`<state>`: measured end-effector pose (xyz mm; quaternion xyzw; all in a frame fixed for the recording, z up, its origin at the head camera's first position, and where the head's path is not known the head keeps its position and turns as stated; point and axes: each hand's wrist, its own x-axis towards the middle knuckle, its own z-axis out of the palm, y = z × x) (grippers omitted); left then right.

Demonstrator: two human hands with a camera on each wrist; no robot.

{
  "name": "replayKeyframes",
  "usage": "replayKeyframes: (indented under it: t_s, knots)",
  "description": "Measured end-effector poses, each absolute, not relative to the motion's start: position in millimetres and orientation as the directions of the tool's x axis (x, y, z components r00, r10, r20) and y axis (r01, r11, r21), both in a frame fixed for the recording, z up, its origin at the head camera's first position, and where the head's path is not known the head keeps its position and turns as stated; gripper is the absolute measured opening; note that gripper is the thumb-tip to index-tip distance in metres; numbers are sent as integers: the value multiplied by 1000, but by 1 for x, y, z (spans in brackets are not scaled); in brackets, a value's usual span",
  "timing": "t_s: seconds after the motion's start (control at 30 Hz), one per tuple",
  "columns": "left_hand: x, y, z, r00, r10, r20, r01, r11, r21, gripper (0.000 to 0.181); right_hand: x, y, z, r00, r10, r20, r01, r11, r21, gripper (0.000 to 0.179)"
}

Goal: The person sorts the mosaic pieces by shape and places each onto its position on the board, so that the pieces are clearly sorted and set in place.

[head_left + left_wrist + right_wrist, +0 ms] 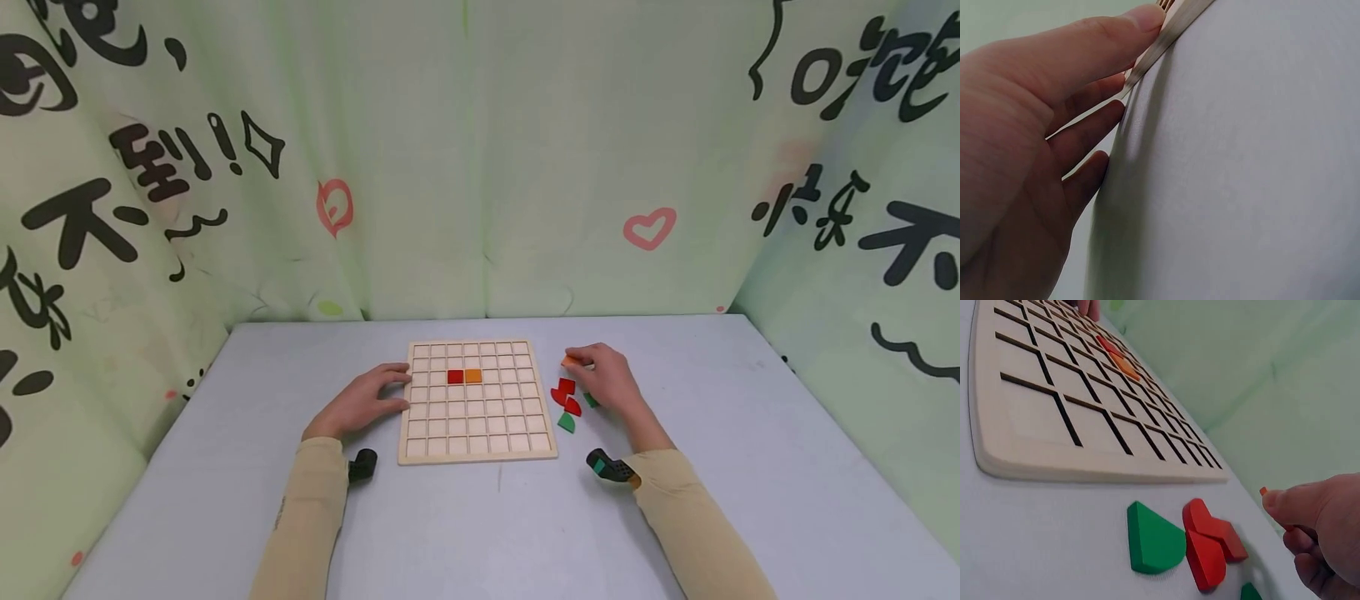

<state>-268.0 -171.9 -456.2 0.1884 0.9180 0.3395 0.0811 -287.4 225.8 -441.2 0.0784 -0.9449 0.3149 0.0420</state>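
Observation:
A wooden grid board (pixel 477 459) lies on the table, with a red square tile (pixel 455 377) and an orange square tile (pixel 472 376) side by side in its cells. My left hand (pixel 360 404) touches the board's left edge with extended fingers; in the left wrist view its thumb (pixel 1145 17) is at the rim. Off the board's right side, my right hand (pixel 609 379) pinches a small orange tile (pixel 1264 490), mostly hidden by the fingers. Just below that hand lie several red tiles (pixel 573 407) and a green rounded tile (pixel 566 423). Another green tile (pixel 591 401) is partly covered by the hand.
The white table (pixel 480 533) reaches back to a pale green curtain (pixel 420 167) with printed lettering. Black wrist devices sit near both sleeves, the left one (pixel 363 465) and the right one (pixel 609 467).

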Motion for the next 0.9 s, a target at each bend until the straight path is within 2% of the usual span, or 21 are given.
replayKeyframes:
  t_s: [0.37, 0.6, 0.77, 0.9]
  knots:
    - [-268, -172, -454, -910, 413, -17, 303, 694, 653, 50, -293, 174, -430, -917, -360, 171, -396, 776, -491, 31]
    - [-270, -173, -456, -914, 406, -17, 298, 698, 651, 50, -296, 145, -426, -890, -414, 193, -455, 764, -458, 27]
    - [-269, -171, -457, -915, 403, -14, 297, 696, 653, 50, -299, 136, -427, -871, -454, 187, -490, 777, -394, 26]
    - [-269, -171, -457, -915, 403, -11, 298, 697, 652, 50, -300, 132, -427, -866, -465, 186, -499, 770, -397, 26]
